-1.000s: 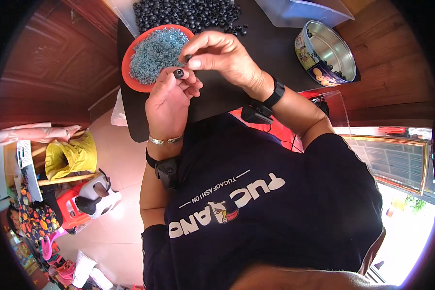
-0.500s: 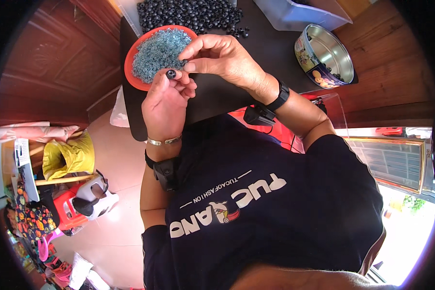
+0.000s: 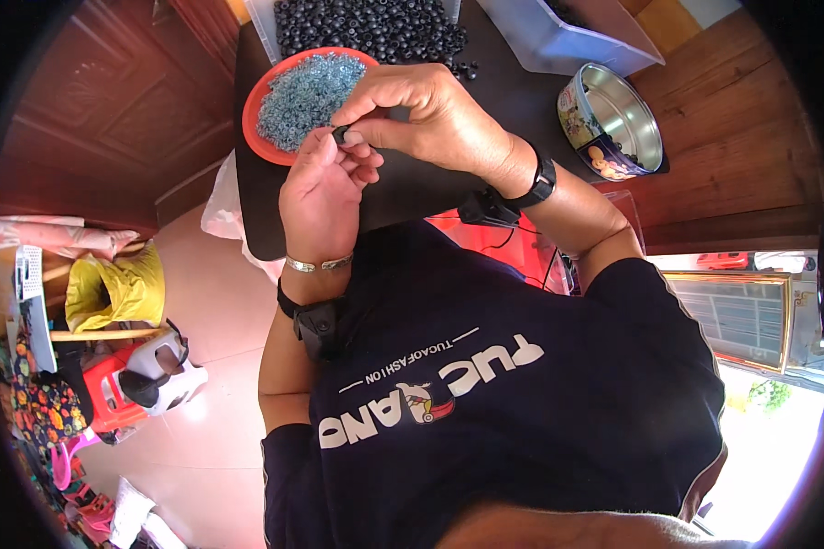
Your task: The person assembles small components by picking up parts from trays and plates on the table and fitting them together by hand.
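Just in front of my chest, over the dark table, my two hands meet. My left hand is turned palm up, with thumb and index finger closed on a small black bead-like piece. My right hand comes in from the right, its thumb and index finger pinched together and touching that piece. Whatever lies between the right fingertips is hidden. Behind the hands stands a red round bowl full of small clear bluish pieces.
Many black round pieces fill a clear bin at the back, some spilled onto the table. A blue-grey plastic bin is at back right, beside a round tin with a few black pieces inside. A wooden panel borders the right.
My right fingertips have come down and left onto the black piece in my left hand; before, they were apart, with a small dark thing in the right pinch. The view has shifted slightly.
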`<action>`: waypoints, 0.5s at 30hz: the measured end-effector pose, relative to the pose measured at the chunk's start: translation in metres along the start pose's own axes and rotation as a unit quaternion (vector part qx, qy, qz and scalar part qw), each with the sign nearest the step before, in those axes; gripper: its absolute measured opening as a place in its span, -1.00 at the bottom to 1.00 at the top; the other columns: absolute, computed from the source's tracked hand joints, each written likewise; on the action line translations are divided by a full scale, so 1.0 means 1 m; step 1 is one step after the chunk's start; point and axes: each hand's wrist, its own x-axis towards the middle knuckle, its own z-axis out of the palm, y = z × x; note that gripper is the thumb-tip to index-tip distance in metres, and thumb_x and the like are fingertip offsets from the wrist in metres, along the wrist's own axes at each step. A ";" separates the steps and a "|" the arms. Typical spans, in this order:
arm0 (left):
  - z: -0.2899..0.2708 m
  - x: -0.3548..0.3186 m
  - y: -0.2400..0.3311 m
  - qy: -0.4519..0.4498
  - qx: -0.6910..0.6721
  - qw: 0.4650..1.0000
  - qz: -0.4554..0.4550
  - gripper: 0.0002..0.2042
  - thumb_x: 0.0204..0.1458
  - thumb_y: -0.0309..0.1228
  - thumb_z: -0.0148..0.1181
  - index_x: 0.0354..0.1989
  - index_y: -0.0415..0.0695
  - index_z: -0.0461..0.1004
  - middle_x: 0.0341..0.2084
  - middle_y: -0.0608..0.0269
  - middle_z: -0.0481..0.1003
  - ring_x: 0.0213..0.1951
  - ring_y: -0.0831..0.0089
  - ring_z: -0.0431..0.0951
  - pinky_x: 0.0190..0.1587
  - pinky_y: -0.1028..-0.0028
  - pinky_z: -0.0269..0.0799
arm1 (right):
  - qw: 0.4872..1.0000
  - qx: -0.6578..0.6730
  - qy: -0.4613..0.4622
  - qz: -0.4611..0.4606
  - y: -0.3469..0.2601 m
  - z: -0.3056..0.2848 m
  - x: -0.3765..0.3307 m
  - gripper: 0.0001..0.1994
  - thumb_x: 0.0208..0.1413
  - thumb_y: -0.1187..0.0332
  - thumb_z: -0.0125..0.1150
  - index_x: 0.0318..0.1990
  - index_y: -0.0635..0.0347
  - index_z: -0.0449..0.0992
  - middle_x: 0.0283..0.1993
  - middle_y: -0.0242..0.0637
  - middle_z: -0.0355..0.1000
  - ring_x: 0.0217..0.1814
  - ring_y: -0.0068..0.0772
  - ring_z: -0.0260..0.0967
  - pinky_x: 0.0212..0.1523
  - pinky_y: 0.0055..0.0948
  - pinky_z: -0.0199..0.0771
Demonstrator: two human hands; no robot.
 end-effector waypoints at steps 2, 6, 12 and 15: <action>0.001 -0.001 -0.001 0.023 0.000 1.000 -0.005 -0.82 0.17 -0.31 -0.10 -0.21 -0.14 0.35 -0.36 0.23 0.45 -0.30 0.33 0.47 -0.25 0.41 0.30 | 0.999 -0.030 0.000 -0.011 -0.001 0.001 -0.001 -0.83 -0.06 0.58 0.28 -0.25 0.24 0.57 -0.35 -0.32 0.49 -0.28 -0.52 0.47 -0.26 -0.56 0.48; 0.011 -0.003 0.000 0.062 0.010 0.998 -0.003 -0.79 0.17 -0.29 -0.10 -0.17 -0.15 0.36 -0.36 0.24 0.45 -0.30 0.35 0.47 -0.25 0.43 0.30 | 0.998 -0.056 0.017 -0.032 0.000 0.005 -0.004 -0.78 -0.10 0.58 0.30 -0.23 0.24 0.57 -0.33 -0.30 0.49 -0.26 -0.49 0.48 -0.25 -0.52 0.50; 0.018 -0.006 0.005 0.049 -0.001 0.999 -0.010 -0.72 0.19 -0.27 -0.13 -0.08 -0.19 0.35 -0.27 0.24 0.46 -0.28 0.43 0.45 -0.24 0.45 0.30 | 0.994 -0.050 0.054 -0.077 0.004 0.011 -0.008 -0.73 -0.15 0.58 0.33 -0.21 0.22 0.58 -0.31 -0.27 0.50 -0.25 -0.43 0.49 -0.23 -0.50 0.51; 0.020 -0.007 0.005 0.046 -0.004 0.999 -0.016 -0.72 0.20 -0.28 -0.15 -0.07 -0.19 0.35 -0.20 0.23 0.46 -0.27 0.44 0.44 -0.24 0.45 0.30 | 0.993 -0.054 0.069 -0.082 0.004 0.012 -0.011 -0.72 -0.17 0.57 0.35 -0.21 0.21 0.58 -0.30 -0.27 0.50 -0.25 -0.42 0.49 -0.23 -0.50 0.51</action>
